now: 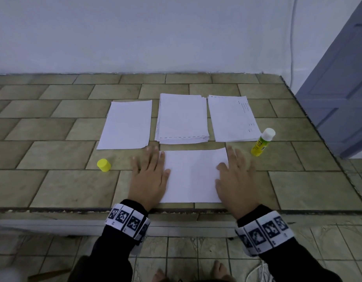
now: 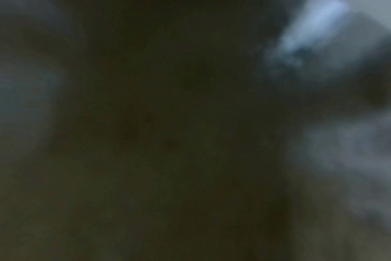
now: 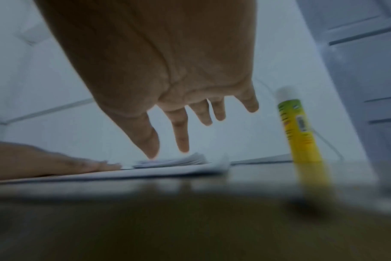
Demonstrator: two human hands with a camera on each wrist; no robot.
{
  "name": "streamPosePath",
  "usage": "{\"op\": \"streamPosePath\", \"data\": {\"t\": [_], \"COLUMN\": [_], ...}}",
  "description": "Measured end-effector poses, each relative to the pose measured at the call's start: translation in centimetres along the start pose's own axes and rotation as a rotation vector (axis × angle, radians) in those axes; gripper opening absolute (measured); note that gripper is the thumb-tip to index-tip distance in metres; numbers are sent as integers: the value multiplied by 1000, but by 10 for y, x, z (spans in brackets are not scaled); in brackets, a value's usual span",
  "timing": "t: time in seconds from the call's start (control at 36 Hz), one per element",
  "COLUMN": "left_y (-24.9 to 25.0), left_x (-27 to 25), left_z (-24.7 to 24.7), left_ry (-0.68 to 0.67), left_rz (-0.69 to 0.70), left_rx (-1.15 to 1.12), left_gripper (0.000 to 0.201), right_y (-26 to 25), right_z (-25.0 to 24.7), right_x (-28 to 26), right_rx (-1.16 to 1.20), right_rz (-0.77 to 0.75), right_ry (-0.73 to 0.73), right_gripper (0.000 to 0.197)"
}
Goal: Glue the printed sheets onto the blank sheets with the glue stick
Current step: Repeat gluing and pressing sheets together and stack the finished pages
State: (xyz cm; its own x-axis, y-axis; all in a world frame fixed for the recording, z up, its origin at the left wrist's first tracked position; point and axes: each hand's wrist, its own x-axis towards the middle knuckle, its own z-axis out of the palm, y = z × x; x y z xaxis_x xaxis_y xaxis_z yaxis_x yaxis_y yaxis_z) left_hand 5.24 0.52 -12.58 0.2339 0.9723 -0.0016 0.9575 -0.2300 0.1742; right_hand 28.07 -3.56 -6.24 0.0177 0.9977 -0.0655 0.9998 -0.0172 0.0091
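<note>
A white sheet [image 1: 192, 176] lies near the tiled counter's front edge, between my hands. My left hand [image 1: 150, 171] lies flat with straight fingers on the sheet's left edge. My right hand [image 1: 235, 171] is spread with straight fingers over its right edge [image 3: 167, 172], thumb on the paper. The uncapped yellow glue stick [image 1: 261, 142] [image 3: 299, 130] stands upright just right of my right hand. Its yellow cap [image 1: 104, 165] sits left of my left hand. Behind lie a single white sheet [image 1: 127, 125], a stack of sheets [image 1: 182, 119] and a printed pile [image 1: 233, 119]. The left wrist view is dark.
The tiled counter [image 1: 54, 123] ends at a front edge [image 1: 74, 210] just under my wrists and at a right edge [image 1: 318, 127]. A white wall stands behind, a grey-blue door [image 1: 342, 78] at the right. The tiled floor and my bare feet show below.
</note>
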Motion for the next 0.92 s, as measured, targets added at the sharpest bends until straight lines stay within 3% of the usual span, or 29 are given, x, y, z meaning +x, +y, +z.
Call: {"op": "streamPosePath", "data": {"t": [0.11, 0.17, 0.25, 0.33, 0.47, 0.61, 0.75, 0.83, 0.92], "left_y": [1, 1, -1, -3, -3, -4, -3, -1, -1], "left_x": [1, 0, 0, 1, 1, 1, 1, 2, 4], "left_z": [1, 2, 5, 8, 8, 8, 8, 9, 8], "left_ry": [20, 23, 31, 46, 66, 61, 50, 70, 70], "left_rz": [9, 11, 12, 18, 15, 7, 4, 5, 6], "left_rx": [0, -7, -16, 1, 9, 8, 11, 12, 8], "left_gripper": [75, 75, 70, 64, 66, 68, 70, 68, 67], "right_y": [-35, -54, -70, -70, -31, 14, 12, 1, -26], "right_z": [17, 21, 33, 49, 51, 48, 48, 50, 51], "right_x": [4, 9, 17, 23, 28, 30, 33, 31, 21], "right_rx": [97, 146, 205, 172, 174, 104, 99, 84, 106], "right_rz": [-243, -343, -421, -394, -251, -69, -2, -52, -217], "right_ry": [64, -49, -145, -113, -46, -33, 0, 80, 77], "right_gripper": [53, 69, 75, 68, 91, 87, 89, 81, 75]}}
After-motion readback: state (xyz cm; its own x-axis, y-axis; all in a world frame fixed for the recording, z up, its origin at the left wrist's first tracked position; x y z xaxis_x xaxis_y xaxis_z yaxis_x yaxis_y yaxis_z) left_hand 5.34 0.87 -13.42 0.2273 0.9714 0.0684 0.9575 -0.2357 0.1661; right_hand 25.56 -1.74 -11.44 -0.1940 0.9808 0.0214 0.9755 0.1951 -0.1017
